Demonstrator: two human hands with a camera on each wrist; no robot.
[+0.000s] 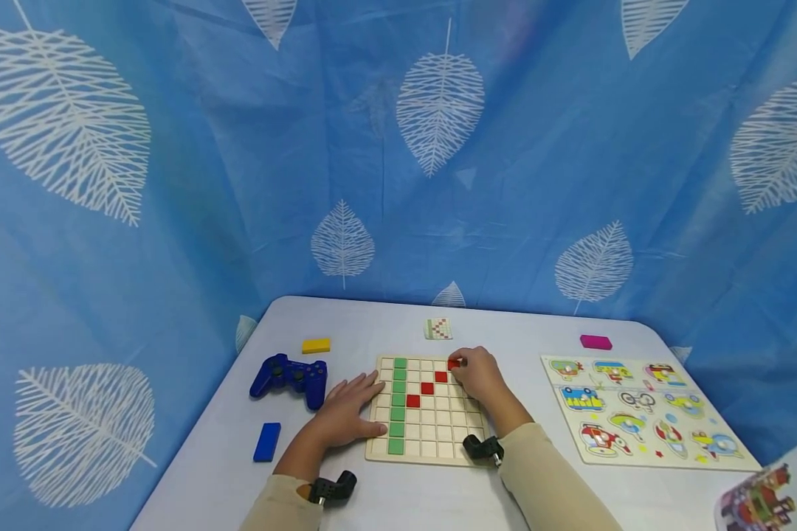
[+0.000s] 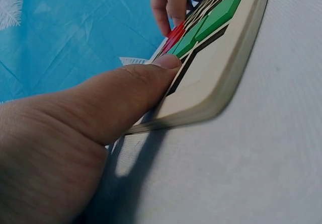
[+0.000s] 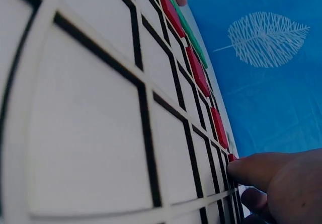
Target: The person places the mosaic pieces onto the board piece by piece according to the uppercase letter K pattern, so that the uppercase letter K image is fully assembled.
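Head view: a wooden grid board [image 1: 432, 442] is laid on the white tabletop [image 1: 538, 472]. A red square tile [image 1: 453, 364] is pinched in the grip of the right hand [image 1: 480, 373], over a square near the top right of the board. Three more red tiles [image 1: 427, 388] are set in a slanted line below it. A column of green tiles [image 1: 398, 405] is set on the left side of the board. The left hand [image 1: 345, 413] is laid flat on the board's left edge, its grip wide and holding nothing. A blue game controller [image 1: 290, 377], a yellow block [image 1: 316, 345] and a blue block [image 1: 267, 441] are seen on the left. A picture puzzle [image 1: 637, 413] is seen on the right.
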